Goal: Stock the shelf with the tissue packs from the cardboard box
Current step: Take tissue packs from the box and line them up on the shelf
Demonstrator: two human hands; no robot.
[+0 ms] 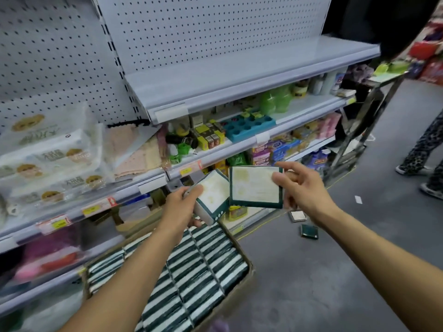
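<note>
Barely started: top shelf (239, 68) bare, cardboard box (247, 281) still packed. Tissue pack (211, 195) gripped by left hand (182, 207); second pack (254, 188) pinched by right hand (302, 185).

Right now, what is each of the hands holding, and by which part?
The left hand grips one tissue pack around its lower left end. The right hand pinches another tissue pack by its right edge.

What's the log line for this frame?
left hand: holds pack | right hand: holds pack | box: full | top shelf: bare
</note>
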